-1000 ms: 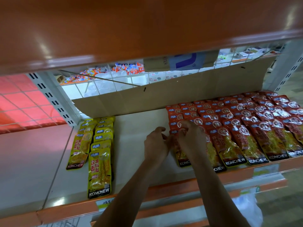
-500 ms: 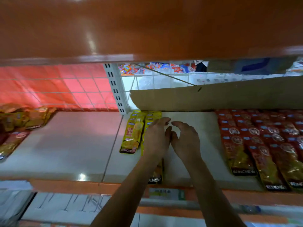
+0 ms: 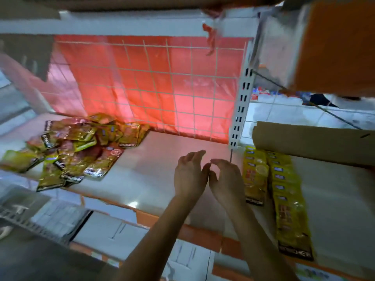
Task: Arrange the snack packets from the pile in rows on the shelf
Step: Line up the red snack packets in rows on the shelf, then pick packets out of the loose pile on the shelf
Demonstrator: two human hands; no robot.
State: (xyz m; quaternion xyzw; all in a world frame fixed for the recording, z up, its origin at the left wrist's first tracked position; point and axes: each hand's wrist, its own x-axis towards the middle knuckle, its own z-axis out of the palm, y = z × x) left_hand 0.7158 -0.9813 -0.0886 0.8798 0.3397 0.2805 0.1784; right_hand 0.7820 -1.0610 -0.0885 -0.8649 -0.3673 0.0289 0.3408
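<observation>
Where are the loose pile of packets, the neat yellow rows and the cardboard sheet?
pile of packets (image 3: pixel 75 151): head view, middle of the heap.
yellow rows (image 3: pixel 288 203): head view, a packet in the right-hand row.
cardboard sheet (image 3: pixel 314 142): head view, its flat face.

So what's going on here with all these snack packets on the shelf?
A person is stocking a white shelf board. The bare left hand and right hand hover close together over it, fingers relaxed, holding nothing. A loose pile of shiny yellow and red snack packets lies to the left. Two neat rows of yellow packets lie to the right, in front of a brown cardboard sheet.
</observation>
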